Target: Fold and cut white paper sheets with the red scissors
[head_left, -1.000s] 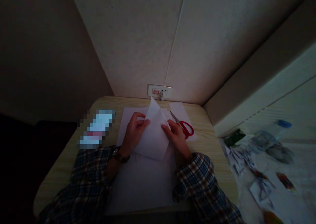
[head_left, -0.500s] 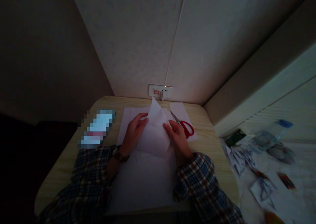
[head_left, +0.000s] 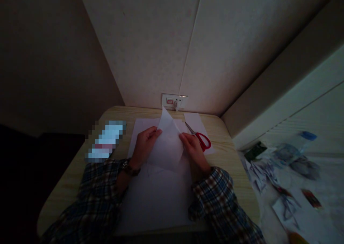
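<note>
Between my hands a white sheet of paper point(head_left: 168, 143) is held raised and tilted, its pointed corner toward the wall. My left hand point(head_left: 146, 143) pinches its left edge between thumb and fingers. On the opposite edge my right hand point(head_left: 192, 147) grips the paper the same way. Beneath it, larger white paper point(head_left: 158, 204) lies flat on the wooden table point(head_left: 223, 186). Red-handled scissors point(head_left: 202, 140) rest just beyond my right hand, on a smaller white paper piece point(head_left: 195, 119).
A phone with a lit, pixelated screen point(head_left: 107, 140) lies at the table's left. A wall socket point(head_left: 174, 101) with a plug sits behind the table. Lower at the right are a clear plastic bottle point(head_left: 292, 149), paper scraps point(head_left: 262, 176) and a dark green packet point(head_left: 255, 150).
The raised paper's tip has shifted slightly left, and its upper part looks flatter. Both hands keep their hold; my right fingers have slid a little along the edge.
</note>
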Demonstrator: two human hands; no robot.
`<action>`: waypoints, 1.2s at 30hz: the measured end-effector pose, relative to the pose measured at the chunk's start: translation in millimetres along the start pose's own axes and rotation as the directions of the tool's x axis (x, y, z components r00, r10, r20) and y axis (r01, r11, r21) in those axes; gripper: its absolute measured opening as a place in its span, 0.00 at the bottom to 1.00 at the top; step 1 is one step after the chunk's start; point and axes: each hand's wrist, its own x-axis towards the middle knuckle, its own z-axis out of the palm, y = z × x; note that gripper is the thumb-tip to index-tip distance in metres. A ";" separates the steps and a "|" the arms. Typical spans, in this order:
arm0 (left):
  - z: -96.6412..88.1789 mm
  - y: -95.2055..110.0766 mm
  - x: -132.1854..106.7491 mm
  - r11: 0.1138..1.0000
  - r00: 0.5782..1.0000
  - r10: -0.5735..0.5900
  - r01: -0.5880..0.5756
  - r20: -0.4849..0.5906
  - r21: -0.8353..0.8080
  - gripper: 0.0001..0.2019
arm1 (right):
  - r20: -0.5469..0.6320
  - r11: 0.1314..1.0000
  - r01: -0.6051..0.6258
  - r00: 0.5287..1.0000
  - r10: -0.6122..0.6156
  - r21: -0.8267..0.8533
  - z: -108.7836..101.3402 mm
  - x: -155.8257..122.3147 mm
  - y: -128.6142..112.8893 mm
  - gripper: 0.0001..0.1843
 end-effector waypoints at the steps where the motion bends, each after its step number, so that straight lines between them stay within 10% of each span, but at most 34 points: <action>1: -0.7 -0.5 0.6 1.000 1.000 0.018 -0.018 -0.013 0.024 0.09 | -0.010 1.000 0.018 1.000 -0.018 -0.022 -0.3 0.6 0.0 0.20; 14: 9.7 2.0 -8.8 0.953 0.987 0.125 -0.149 0.106 0.264 0.14 | 0.038 0.980 -0.120 0.993 0.115 0.159 6.2 -1.0 -5.1 0.15; 36: 1.1 -2.9 1.7 0.996 0.999 0.010 -0.014 0.046 0.088 0.13 | -0.017 0.996 -0.093 0.995 0.093 0.006 -6.9 6.2 11.1 0.17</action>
